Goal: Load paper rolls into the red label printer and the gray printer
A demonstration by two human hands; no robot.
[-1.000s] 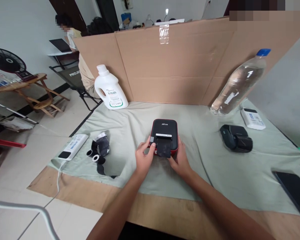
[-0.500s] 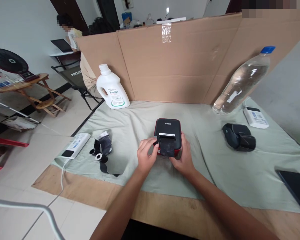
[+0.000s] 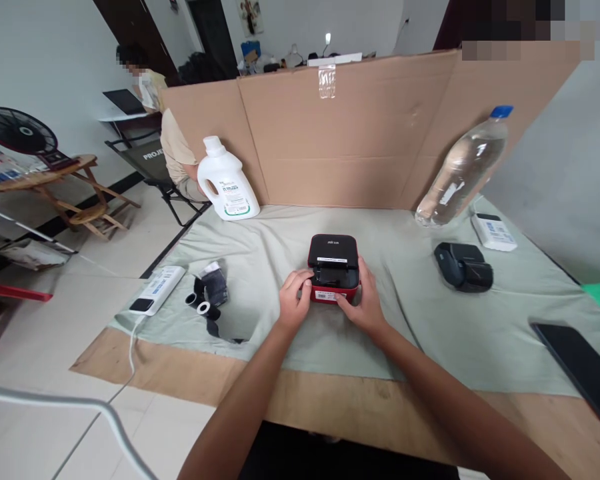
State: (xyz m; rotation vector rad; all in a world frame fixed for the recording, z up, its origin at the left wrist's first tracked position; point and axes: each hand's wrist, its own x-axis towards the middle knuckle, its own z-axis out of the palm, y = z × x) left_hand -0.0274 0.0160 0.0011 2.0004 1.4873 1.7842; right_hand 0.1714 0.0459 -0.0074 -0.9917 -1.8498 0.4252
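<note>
Far left of the left fingers [image 3: 294, 280], on the desk [image 3: 340, 400], a white device [image 3: 160, 285] with a black panel; nearer them, black rolls [image 3: 209, 310] beside a dark packet [image 3: 216, 288]; beyond these, a white jug [image 3: 230, 188]. Curled at the front-left corner of a small black-and-red box [image 3: 333, 248], thumb and forefinger close together; cannot tell whether pinching or merely resting. Between both sets of fingers, the box itself, with a dark recess [image 3: 333, 275] at the front of its top. Bent around its right side, right fingers [image 3: 365, 275], partly closed, thumb against the front label [image 3: 325, 295], holding the box. Apparent step in hand: fine work near the recess, braced from the right. Likely called for next: light left touch, steady right hold. Well right of the right fingers, a leaning clear bottle [image 3: 465, 172], a black handheld device [image 3: 463, 267] and, farthest, a phone [image 3: 580, 367].
</note>
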